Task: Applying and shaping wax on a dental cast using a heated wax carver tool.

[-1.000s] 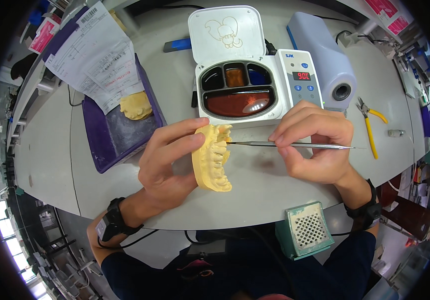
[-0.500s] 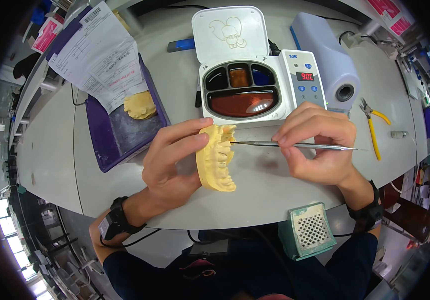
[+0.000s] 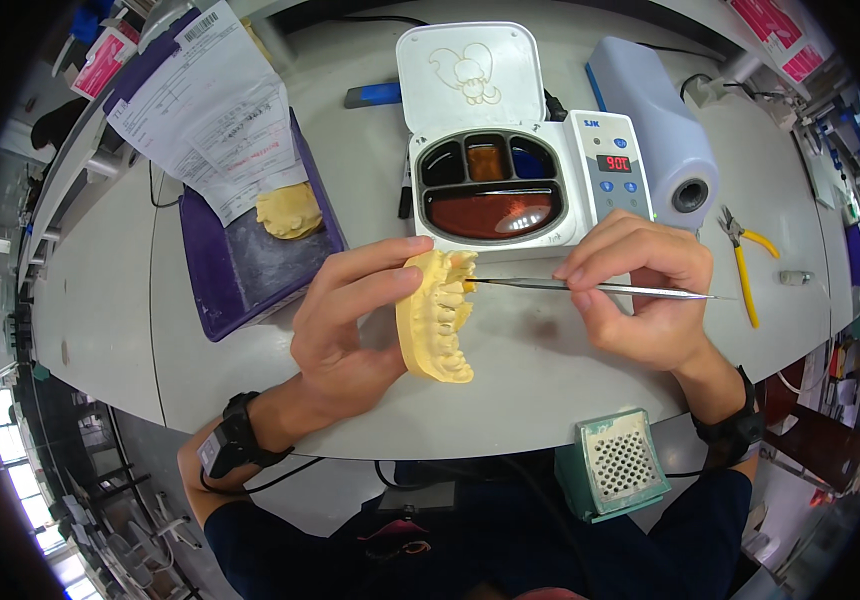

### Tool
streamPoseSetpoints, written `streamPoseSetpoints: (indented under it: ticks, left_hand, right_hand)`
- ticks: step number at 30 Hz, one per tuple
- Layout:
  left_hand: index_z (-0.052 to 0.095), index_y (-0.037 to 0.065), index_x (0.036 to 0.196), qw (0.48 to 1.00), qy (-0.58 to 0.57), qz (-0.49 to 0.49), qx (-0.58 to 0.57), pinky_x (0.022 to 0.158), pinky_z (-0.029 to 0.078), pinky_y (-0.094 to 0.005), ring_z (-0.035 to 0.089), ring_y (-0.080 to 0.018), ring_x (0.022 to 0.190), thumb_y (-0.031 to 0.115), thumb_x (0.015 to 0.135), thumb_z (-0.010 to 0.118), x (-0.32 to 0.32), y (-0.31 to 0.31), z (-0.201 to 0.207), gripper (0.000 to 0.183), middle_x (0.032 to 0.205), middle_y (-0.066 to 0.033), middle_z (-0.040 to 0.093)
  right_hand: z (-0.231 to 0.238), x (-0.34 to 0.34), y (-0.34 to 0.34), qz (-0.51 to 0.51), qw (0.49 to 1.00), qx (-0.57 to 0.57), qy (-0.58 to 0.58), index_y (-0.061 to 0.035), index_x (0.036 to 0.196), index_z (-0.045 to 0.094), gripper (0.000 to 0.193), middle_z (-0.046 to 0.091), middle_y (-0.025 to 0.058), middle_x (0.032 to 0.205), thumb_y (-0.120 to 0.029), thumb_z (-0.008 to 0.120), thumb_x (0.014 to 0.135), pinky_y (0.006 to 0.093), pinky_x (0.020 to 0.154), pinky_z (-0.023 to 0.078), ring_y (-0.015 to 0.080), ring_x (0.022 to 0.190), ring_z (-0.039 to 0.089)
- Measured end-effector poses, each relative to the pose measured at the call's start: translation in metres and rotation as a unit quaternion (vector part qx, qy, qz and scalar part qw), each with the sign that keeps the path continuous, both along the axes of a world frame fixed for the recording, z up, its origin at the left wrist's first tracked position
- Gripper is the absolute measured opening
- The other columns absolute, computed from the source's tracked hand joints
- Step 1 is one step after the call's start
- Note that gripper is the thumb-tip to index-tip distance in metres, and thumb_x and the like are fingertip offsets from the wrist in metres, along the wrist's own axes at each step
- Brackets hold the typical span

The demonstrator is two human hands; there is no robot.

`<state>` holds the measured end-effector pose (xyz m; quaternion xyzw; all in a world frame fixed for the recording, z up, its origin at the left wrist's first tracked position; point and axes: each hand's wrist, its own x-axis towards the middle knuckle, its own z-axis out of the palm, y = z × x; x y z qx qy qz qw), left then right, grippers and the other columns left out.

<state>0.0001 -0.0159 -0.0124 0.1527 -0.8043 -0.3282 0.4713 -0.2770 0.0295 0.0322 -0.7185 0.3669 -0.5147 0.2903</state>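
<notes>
My left hand (image 3: 350, 330) grips a yellow plaster dental model (image 3: 428, 325) by its base, tilted so the row of teeth faces right. In my right hand (image 3: 645, 290) a slim metal wax carving tool (image 3: 530, 284) is pinched like a pen. Its dark left tip meets the teeth near the model's upper end, beside a small orange-brown patch of what looks like wax. The tool's other, thin end points right, past my fingers. Beyond both hands sits a white wax heater (image 3: 575, 215) with its lid raised and several wells of dark, amber, blue and red-brown wax.
A purple tray (image 3: 240, 325) at left holds papers (image 3: 215, 110) and another plaster piece (image 3: 288, 212). Behind the heater lies a blue object (image 3: 375, 95). A lavender device (image 3: 655, 130) and yellow-handled pliers (image 3: 745, 265) are at right. A green perforated box (image 3: 622, 465) sits at the near edge.
The tool's tip has shifted slightly right along the teeth, and the orange-brown patch shows more clearly. The whole scene sits a little further right and lower. Both hands keep their holds.
</notes>
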Motion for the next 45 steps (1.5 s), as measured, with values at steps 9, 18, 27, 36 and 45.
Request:
streamPoseSetpoints:
  ticks: [9, 18, 27, 36, 45]
  left_hand:
    - [0.049, 0.003, 0.129, 1.0, 0.009, 0.0, 0.008, 0.091, 0.058, -0.0361, 0.062, -0.0291, 0.11, -0.007, 0.069, 0.083, -0.0002, 0.0009, 0.0005, 0.069, 0.131, -0.0253, 0.049]
    - [0.049, 0.003, 0.127, 1.0, 0.015, 0.002, 0.007, 0.091, 0.058, -0.036, 0.063, -0.0293, 0.111, -0.008, 0.068, 0.083, -0.0003, 0.0013, 0.0008, 0.068, 0.13, -0.0252, 0.05]
    - [0.059, 0.004, 0.12, 0.997, 0.062, 0.043, 0.029, 0.089, 0.053, -0.0309, 0.062, -0.0253, 0.109, 0.003, 0.069, 0.087, -0.0077, 0.0065, -0.0006, 0.058, 0.125, -0.0189, 0.06]
    - [0.059, 0.005, 0.12, 0.996, 0.072, 0.037, 0.033, 0.089, 0.053, -0.0311, 0.063, -0.0255, 0.108, 0.004, 0.069, 0.087, -0.009, 0.0056, 0.0004, 0.058, 0.124, -0.0188, 0.061]
    - [0.058, 0.005, 0.12, 0.996, 0.073, 0.036, 0.038, 0.09, 0.052, -0.0316, 0.062, -0.025, 0.109, 0.005, 0.069, 0.087, -0.0076, 0.0057, 0.0, 0.059, 0.126, -0.0182, 0.061]
  right_hand:
    - [0.0002, -0.0001, 0.0008, 0.001, 1.0, 0.014, -0.014, -0.0003, 0.081, 0.068, 0.016, 0.072, 0.0105, 0.082, 0.006, 0.07, 0.066, 0.0271, 0.073, 0.054, 0.0172, 0.077, 0.068]
    - [-0.0009, -0.0003, 0.0044, -0.003, 0.997, 0.049, -0.057, 0.0011, 0.082, 0.068, 0.016, 0.071, 0.0119, 0.084, 0.008, 0.068, 0.068, 0.0284, 0.076, 0.053, 0.0185, 0.08, 0.068]
    - [-0.0019, -0.0017, 0.0005, 0.031, 0.998, 0.023, -0.043, 0.0002, 0.083, 0.067, 0.017, 0.071, 0.0129, 0.084, 0.008, 0.069, 0.068, 0.0281, 0.074, 0.052, 0.0185, 0.079, 0.066]
    - [-0.0022, -0.0013, 0.0009, 0.017, 0.999, 0.024, -0.034, 0.0008, 0.082, 0.067, 0.017, 0.071, 0.0126, 0.083, 0.007, 0.069, 0.067, 0.028, 0.073, 0.053, 0.0187, 0.078, 0.067]
    - [-0.0012, -0.0013, 0.001, 0.013, 0.998, 0.037, -0.044, 0.0015, 0.082, 0.067, 0.016, 0.071, 0.0139, 0.084, 0.009, 0.068, 0.068, 0.0287, 0.074, 0.053, 0.0193, 0.079, 0.067]
